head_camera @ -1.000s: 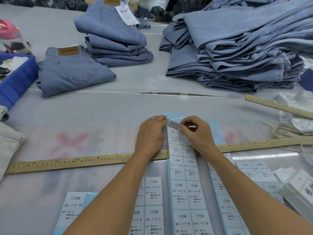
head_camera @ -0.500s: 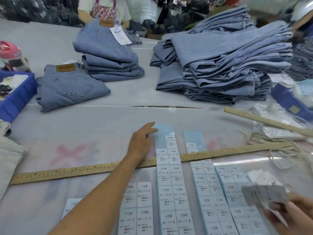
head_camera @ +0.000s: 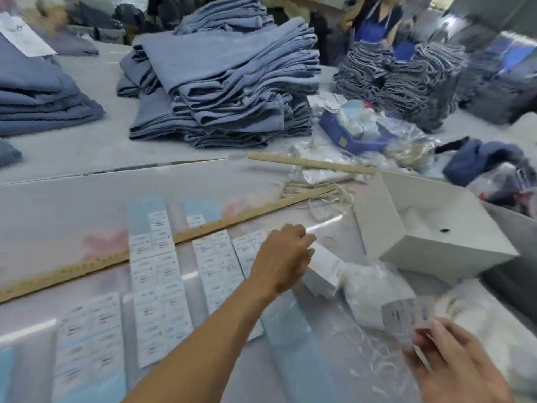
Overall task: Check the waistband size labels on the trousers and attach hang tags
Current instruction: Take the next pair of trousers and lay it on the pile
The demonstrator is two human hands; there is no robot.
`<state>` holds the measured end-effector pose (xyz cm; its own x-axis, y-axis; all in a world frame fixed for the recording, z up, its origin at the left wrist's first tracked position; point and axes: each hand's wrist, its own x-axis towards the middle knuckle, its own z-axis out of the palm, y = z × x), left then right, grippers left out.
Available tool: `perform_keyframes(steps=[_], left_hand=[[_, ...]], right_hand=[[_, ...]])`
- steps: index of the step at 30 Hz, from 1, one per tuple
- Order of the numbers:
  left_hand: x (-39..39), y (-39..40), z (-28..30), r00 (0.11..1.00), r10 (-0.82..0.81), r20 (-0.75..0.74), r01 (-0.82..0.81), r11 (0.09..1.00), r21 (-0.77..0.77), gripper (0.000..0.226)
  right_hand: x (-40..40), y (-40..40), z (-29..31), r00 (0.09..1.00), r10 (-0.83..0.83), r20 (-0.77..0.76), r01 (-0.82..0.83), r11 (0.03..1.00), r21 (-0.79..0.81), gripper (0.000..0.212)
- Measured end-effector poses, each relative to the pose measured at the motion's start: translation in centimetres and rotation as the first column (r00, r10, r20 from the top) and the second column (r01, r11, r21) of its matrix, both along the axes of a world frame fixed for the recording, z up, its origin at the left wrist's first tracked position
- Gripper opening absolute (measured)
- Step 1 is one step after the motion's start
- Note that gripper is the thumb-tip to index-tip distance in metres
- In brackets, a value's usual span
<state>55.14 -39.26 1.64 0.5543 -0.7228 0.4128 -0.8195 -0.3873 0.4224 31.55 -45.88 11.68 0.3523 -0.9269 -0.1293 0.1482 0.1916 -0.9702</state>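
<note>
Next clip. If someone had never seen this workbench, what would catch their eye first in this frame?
Probably the big heap of folded blue trousers at the back centre of the table. Next, the strips of size stickers laid side by side in the foreground, with a long wooden ruler lying across them. The left hand reaches right towards a stack of white hang tags, while the right hand pinches a tag at bottom right.

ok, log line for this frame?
left hand: reaching to white tag stack | right hand: holding printed paper tag | blue denim trousers pile: untouched
</note>
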Motion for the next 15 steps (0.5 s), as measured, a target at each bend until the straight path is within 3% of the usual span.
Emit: perform_keyframes(steps=[3, 6, 8, 12, 15], left_hand=[[-2.9, -4.0, -0.9, 0.956, -0.274, 0.108, 0.247, 0.944, 0.217, 0.031], [-4.5, -5.5, -1.2, 0.949, -0.28, 0.145, 0.21, 0.904, 0.373, 0.016], [-5.0, -5.6, -1.2, 0.97, -0.218, 0.106, 0.171, 0.925, 0.338, 0.008], [-4.6, -5.4, -0.5, 0.983, -0.138, -0.123, 0.163, 0.962, 0.221, 0.03], [-4.2, -5.6, 0.4, 0.948, -0.087, -0.307, 0.146, 0.973, 0.176, 0.025]], right_hand=[[-0.9, -0.9, -0.5, 0.998, -0.058, 0.016, 0.058, 0.998, 0.036, 0.02], [-1.4, -1.6, -0.9, 0.998, -0.028, 0.053, 0.024, 0.997, 0.08, 0.02], [-1.6, -1.6, -1.3, 0.996, -0.036, 0.086, 0.024, 0.99, 0.138, 0.019], [-2.4, -0.9, -2.4, 0.994, -0.057, 0.092, 0.036, 0.977, 0.209, 0.017], [-3.0, -0.8, -2.5, 0.995, -0.065, 0.082, 0.045, 0.973, 0.228, 0.014]])
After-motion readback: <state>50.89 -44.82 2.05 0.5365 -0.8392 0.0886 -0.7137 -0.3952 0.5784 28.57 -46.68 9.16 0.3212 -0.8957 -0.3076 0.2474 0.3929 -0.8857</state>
